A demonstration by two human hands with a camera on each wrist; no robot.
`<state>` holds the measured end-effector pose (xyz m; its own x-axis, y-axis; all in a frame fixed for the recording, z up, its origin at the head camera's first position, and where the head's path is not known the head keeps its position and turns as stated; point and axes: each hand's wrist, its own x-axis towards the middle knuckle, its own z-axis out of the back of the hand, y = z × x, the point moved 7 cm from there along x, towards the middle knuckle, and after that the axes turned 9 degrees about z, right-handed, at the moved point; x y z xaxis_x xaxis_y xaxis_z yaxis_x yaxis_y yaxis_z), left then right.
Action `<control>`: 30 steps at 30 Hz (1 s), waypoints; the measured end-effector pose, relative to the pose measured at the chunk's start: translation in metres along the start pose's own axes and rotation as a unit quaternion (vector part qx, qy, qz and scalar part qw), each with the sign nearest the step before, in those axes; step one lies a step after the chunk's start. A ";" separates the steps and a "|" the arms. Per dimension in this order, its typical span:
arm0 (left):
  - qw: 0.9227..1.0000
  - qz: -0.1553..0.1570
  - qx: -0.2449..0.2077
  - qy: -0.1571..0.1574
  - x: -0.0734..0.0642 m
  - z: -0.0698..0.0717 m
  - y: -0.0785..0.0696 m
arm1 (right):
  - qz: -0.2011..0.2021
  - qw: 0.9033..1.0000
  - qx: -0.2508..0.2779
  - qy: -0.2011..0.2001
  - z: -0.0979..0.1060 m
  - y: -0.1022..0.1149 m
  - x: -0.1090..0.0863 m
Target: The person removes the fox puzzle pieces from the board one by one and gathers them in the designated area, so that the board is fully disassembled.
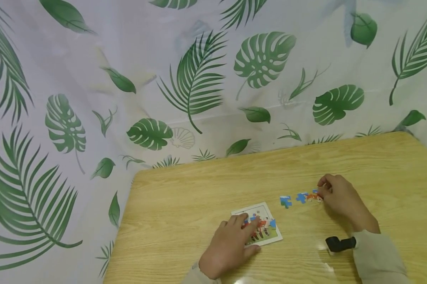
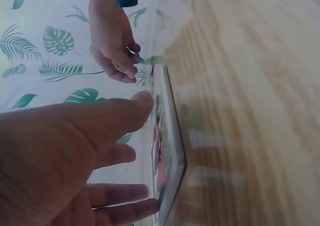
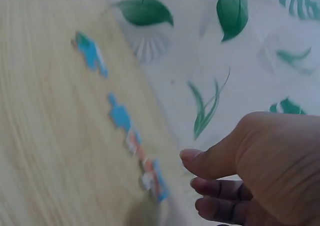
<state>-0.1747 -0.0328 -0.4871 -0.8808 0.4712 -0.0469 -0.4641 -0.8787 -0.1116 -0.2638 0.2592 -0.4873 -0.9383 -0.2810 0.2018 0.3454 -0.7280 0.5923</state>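
Note:
A square jigsaw puzzle board (image 1: 270, 238) with a pale frame and a partly covered picture of red figures on green lies on the table. My left hand (image 1: 231, 242) rests over its left side, fingers stretched out across the picture; the left wrist view shows the thumb (image 2: 125, 116) apart from them. A blue piece (image 1: 272, 223) sits at the board's right edge. My right hand (image 1: 343, 199) hovers by the right end of a row of loose puzzle pieces, its fingers loosely bent. In the right wrist view nothing shows between thumb and fingers.
The row holds a blue-and-green piece (image 1: 285, 201), a blue piece (image 1: 301, 198) and orange-and-white fox-like pieces (image 1: 312, 196). A black wrist device (image 1: 340, 243) juts from the right sleeve. Behind the wooden table (image 1: 185, 205) hangs a leaf-patterned cloth (image 1: 213, 146).

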 end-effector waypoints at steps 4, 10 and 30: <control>1.000 0.013 -0.002 -0.026 0.004 0.009 0.008 | 0.040 0.999 -0.013 -0.014 -0.001 0.039 0.005; 0.998 0.046 0.045 -0.028 0.005 0.010 0.021 | 0.149 0.987 -0.049 0.020 -0.046 0.127 -0.006; 0.998 0.058 0.015 0.029 -0.004 -0.002 0.031 | 0.250 0.956 -0.080 0.129 -0.112 0.162 -0.039</control>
<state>-0.1858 -0.0620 -0.4926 -0.9221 0.3692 -0.1161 -0.3630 -0.9290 -0.0716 -0.1688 0.0818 -0.4868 -0.6261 -0.7490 0.2168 0.7674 -0.5424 0.3419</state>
